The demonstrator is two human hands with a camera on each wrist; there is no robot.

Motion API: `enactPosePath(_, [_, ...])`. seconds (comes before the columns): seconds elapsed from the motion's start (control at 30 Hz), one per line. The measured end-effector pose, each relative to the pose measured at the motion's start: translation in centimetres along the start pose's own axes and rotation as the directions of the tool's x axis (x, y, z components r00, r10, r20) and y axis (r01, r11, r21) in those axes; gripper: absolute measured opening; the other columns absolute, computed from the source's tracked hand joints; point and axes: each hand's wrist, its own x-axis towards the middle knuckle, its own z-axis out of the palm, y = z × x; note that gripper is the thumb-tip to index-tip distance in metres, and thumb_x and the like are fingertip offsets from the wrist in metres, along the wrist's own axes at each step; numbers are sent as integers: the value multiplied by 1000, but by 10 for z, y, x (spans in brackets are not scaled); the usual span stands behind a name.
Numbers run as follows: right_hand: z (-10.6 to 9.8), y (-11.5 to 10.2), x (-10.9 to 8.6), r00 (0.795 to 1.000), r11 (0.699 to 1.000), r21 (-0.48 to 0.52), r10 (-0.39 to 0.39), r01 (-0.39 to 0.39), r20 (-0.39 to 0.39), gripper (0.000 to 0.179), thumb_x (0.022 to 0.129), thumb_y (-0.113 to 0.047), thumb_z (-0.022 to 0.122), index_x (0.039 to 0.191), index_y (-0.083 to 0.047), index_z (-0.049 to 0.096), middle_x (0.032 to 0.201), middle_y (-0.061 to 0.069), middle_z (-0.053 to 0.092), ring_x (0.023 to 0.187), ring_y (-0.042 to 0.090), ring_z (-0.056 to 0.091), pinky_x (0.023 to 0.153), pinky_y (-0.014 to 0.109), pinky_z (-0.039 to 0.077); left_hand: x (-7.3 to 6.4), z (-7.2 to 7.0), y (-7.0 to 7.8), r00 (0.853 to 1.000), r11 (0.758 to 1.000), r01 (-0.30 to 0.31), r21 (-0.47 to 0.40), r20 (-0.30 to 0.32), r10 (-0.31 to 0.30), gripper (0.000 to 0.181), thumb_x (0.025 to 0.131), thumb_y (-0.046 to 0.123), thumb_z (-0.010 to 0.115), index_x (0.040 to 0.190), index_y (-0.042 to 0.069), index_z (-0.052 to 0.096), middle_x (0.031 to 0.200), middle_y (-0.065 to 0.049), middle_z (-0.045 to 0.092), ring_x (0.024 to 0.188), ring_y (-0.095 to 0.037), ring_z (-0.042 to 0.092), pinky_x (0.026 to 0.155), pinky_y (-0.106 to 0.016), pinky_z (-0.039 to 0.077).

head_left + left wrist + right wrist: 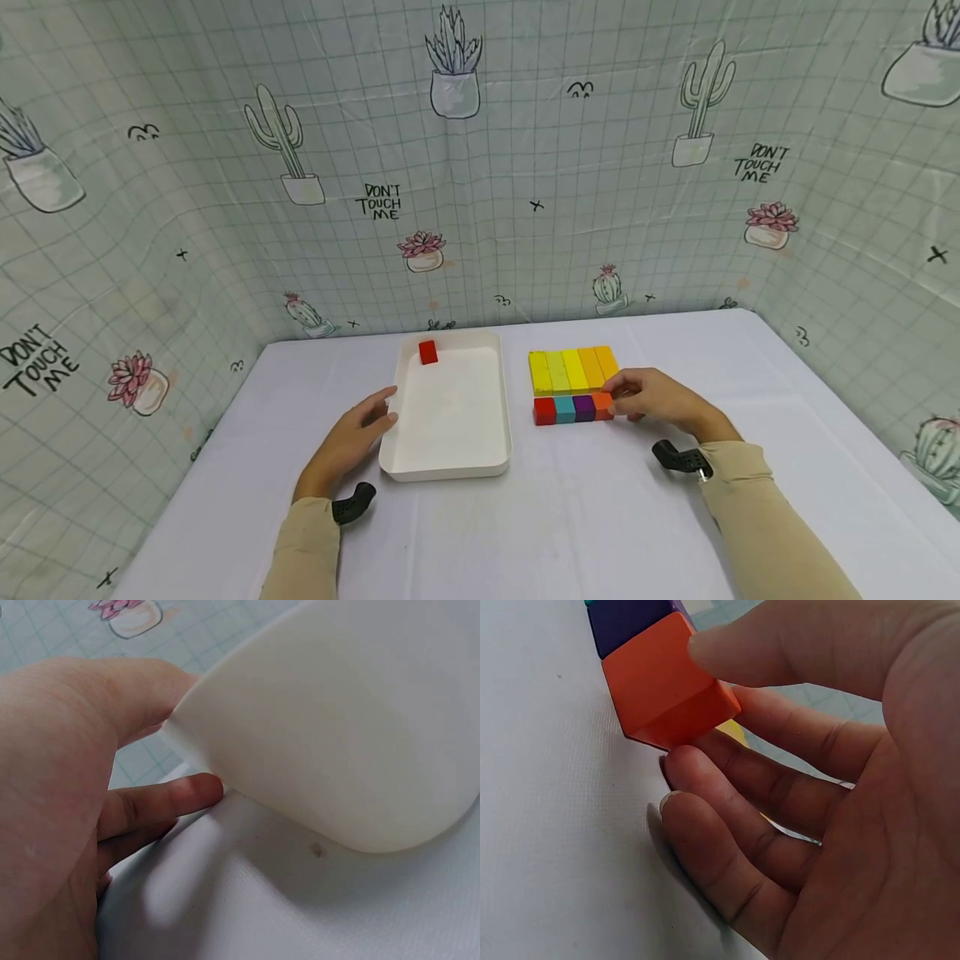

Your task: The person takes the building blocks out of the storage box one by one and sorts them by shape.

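Note:
A shallow white tray (450,475) lies on the table with a small red block (428,352) near its far left corner. My left hand (352,437) holds the tray's left edge, thumb at the rim (247,652) and a fingertip against its lower side. To the tray's right, a row of cubes runs red (545,411), teal (564,409), purple (583,408) and orange (602,406). The orange cube (660,675) is pinched at the row's right end by the thumb and fingers of my right hand (652,396); it still stands against the purple cube (630,626).
Just behind the cubes lie several yellow and amber bars (573,371), side by side. A white cloth (570,517) covers the table. Patterned fabric (495,167) with cactus drawings rises at the back and both sides.

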Motion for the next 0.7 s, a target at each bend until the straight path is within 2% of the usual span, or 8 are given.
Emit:
enactPosePath(0.23, [1, -2, -2, 1000, 1000, 5, 5, -5, -8, 38, 91, -17, 69, 124, 0, 62, 114, 12, 65, 91, 27, 60, 82, 36, 55, 0, 0, 0, 1000, 1000, -5, 5, 0, 5, 57, 99, 42, 60, 153, 31, 44, 154, -17, 42, 143, -36, 35, 116, -60, 24])
enactPosePath(0.7, [-2, 3, 3, 995, 998, 15, 57, -56, -85, 46, 93, -33, 71, 125, -1, 60, 118, 13, 65, 89, 27, 62, 80, 34, 56, 1, 2, 1, 1000, 1000, -4, 25, -13, 4, 57, 100, 39, 59, 153, 28, 43, 154, -18, 42, 143, -38, 35, 116, -61, 24])
